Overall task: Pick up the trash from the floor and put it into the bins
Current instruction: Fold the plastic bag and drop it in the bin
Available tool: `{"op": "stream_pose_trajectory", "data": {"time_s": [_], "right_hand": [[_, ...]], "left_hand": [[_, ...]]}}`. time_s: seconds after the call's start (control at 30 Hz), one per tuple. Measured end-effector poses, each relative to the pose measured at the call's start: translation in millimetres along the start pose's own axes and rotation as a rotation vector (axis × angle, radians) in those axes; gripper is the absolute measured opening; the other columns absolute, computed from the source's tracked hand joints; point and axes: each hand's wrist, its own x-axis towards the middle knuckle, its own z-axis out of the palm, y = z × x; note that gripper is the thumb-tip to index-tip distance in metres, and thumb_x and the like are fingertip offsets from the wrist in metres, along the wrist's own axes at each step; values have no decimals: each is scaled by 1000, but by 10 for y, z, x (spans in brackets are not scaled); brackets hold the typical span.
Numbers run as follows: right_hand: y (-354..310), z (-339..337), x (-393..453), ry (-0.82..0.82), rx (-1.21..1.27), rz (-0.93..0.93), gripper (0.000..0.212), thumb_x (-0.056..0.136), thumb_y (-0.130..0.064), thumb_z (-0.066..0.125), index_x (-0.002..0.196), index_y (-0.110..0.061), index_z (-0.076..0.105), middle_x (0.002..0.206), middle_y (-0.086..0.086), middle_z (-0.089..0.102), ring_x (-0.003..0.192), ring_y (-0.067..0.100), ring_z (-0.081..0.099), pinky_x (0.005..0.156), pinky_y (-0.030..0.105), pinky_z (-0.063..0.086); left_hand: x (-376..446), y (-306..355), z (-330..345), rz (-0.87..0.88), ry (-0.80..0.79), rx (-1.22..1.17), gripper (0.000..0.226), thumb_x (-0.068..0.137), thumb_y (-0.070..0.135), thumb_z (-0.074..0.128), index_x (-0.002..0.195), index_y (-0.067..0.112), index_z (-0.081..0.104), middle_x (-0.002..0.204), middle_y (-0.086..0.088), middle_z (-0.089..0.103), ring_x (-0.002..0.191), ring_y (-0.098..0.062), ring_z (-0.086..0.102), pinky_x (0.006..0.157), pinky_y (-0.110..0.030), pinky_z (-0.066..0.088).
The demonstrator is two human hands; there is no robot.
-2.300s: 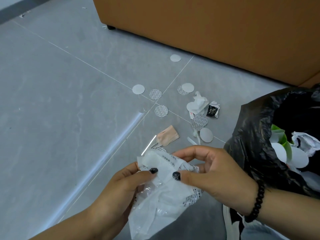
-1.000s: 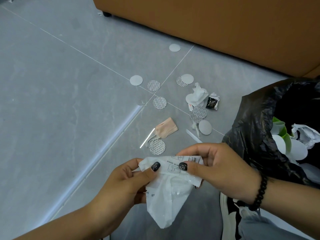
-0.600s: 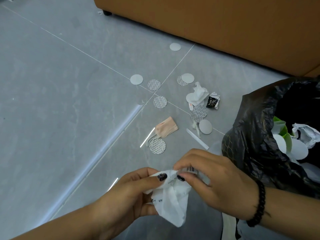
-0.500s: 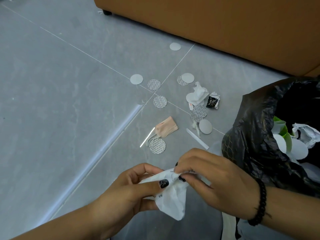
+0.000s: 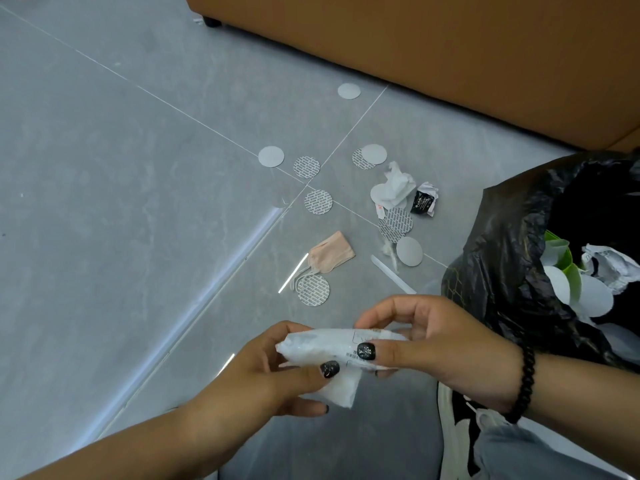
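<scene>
Both my hands hold a crumpled white plastic wrapper [image 5: 332, 344] low in the middle of the view. My left hand [image 5: 277, 375] pinches its left end and lower corner. My right hand [image 5: 440, 344] grips its right end, thumb on top. A bin lined with a black bag [image 5: 502, 271] stands open at the right, with white discs, green paper and crumpled paper inside. On the grey floor beyond lie several round white and patterned discs [image 5: 318, 201], a beige pouch [image 5: 330, 256], a crumpled tissue [image 5: 398, 185], a small black sachet [image 5: 422, 202] and a white strip [image 5: 391, 273].
A brown sofa [image 5: 450, 46] runs along the top of the view, its black foot [image 5: 212, 22] at the upper left. My shoe [image 5: 453, 434] and trouser leg [image 5: 519, 455] are at the bottom right, beside the bin. Grey floor tiles [image 5: 104, 202] stretch to the left.
The wrapper has been folded and squeezed from a loose hanging sheet into a compact roll between both hands. The trash on the floor has not moved.
</scene>
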Motion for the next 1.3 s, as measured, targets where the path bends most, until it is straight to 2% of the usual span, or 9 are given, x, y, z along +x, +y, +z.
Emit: {"op": "stream_pose_trajectory", "data": {"time_s": [0.13,0.33,0.47,0.67,0.83,0.93,1.1,1.2,1.3], "right_hand": [[10,4,2,83,-186,-71,24,66,-9,82,86,-19,73,93,9,72,82,27,69,77,40,58],[10,78,-24,113,-408,-172,29,71,-7,78,94,-23,70,90,-3,72,74,9,67,69,25,55],[29,66,-27,72,-260,-70,35,72,-10,77,101,-28,70,93,-5,66,76,10,63,69,27,55],[-23,21,-46,35,-79,65,31,77,7,70,100,-13,70,98,10,69,79,20,70,68,31,59],[-351,-117,-92,270,-135,-86,28,74,13,67,96,-3,69,100,19,69,78,18,66,69,28,59],[-566,-307,-219,389,-187,-270,26,72,12,67,90,-7,70,87,8,73,70,10,66,58,17,55],[-623,-786,-624,734,-360,-584,28,71,-11,74,97,-19,67,96,5,70,76,14,68,65,22,57],[-389,-1119,-745,1075,-558,-552,26,84,-4,66,109,-13,61,103,12,64,84,14,61,78,29,54],[-100,-1237,-715,1164,-517,-349,28,75,-37,67,100,-39,55,95,-10,63,81,13,61,66,31,55]], "left_hand": [[13,2,9,-114,-77,-168,47,69,32,75,109,11,66,108,-14,71,101,-29,69,76,-32,57],[19,6,38,-106,19,-273,23,73,9,78,88,4,61,87,-21,71,72,-22,71,58,-23,56],[25,3,12,-55,28,-255,23,67,-2,76,82,4,61,94,-25,71,75,-27,72,60,-23,57],[59,-27,29,-47,27,-207,35,65,-4,79,95,5,65,94,-18,72,83,-25,72,62,-23,55],[92,-25,27,-56,63,-294,47,62,-1,74,108,5,66,94,-17,72,73,-23,70,61,-26,57],[98,-28,37,-78,55,-238,47,61,-4,78,106,7,68,93,-15,73,72,-21,70,60,-25,56],[125,-53,66,-105,43,-188,42,60,4,71,102,9,70,90,-13,73,68,-19,68,57,-25,54],[140,-72,73,-115,44,-164,43,59,5,70,102,9,70,90,-12,73,67,-18,67,56,-25,53],[155,-73,97,-125,42,-143,43,59,6,69,102,9,69,90,-12,73,65,-17,66,56,-25,51]]}}
